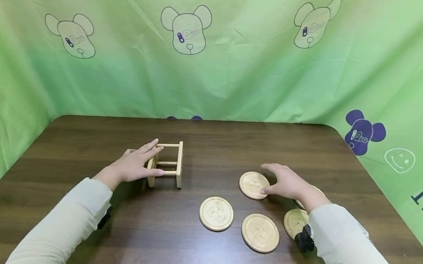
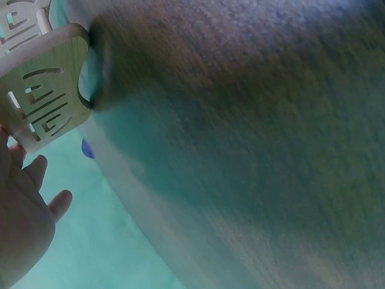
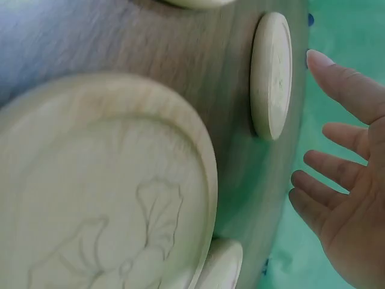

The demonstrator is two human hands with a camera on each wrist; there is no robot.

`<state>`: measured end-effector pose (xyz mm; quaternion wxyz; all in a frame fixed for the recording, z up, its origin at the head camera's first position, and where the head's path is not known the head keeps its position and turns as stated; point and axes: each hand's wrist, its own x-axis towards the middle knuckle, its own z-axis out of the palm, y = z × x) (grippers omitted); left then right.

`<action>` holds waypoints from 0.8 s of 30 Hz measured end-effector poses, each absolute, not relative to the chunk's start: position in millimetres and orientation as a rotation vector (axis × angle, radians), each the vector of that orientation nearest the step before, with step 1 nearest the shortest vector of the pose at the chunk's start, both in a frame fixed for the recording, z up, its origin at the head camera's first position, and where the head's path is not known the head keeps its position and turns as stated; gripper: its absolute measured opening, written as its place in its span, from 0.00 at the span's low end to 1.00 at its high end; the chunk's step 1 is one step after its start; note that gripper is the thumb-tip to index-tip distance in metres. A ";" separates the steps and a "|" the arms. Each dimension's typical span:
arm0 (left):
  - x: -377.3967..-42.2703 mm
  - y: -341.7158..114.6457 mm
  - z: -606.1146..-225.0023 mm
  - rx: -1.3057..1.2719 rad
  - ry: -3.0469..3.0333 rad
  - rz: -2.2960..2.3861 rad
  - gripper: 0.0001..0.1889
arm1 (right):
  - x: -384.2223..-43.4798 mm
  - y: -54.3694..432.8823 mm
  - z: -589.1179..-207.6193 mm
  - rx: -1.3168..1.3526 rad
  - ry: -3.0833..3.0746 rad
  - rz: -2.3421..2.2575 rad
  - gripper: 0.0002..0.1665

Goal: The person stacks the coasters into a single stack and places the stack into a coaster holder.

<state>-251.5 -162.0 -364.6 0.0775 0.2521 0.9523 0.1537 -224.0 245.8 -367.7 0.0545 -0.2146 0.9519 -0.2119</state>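
A small light-wood coaster rack with side panels joined by rods stands on the left half of the table. My left hand grips its left side, thumb along the front and fingers over the top. Cut-out slots show in the rack's panel in the left wrist view. My right hand hovers at a round wooden coaster, its thumb and fingers spread apart over the right edge. In the right wrist view nothing is between the fingers of that hand, and the coaster lies beyond the thumb.
Nearer me lie two more coasters with leaf engravings, a left one and a right one. Another coaster sits beside my right wrist, and one more is partly hidden behind the forearm. A green printed curtain borders the brown table.
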 end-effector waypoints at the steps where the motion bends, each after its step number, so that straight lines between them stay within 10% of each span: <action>1: -251.5 -162.2 -364.7 0.757 2.855 0.459 0.43 | -223.7 247.4 -367.3 -0.653 2.891 -0.648 0.40; 24: -251.8 -162.3 -364.7 0.765 2.863 0.458 0.43 | -201.6 292.0 -367.3 -0.535 2.918 -0.668 0.45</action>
